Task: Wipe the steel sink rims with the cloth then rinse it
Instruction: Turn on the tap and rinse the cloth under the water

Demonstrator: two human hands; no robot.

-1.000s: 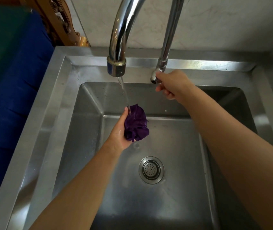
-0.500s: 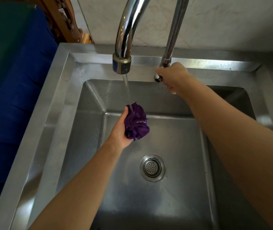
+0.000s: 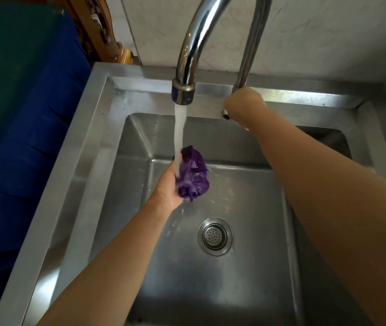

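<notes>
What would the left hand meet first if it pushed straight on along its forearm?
Probably the sink's back wall, past the water falling on the purple cloth the left hand grips. The right hand on the tap lever sits close to that line; depth is unclear.

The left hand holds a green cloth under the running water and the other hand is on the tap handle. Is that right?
Not quite. The head view shows the cloth is purple, not green. The left hand does hold it under the running water, with the right hand on the tap handle.
</notes>
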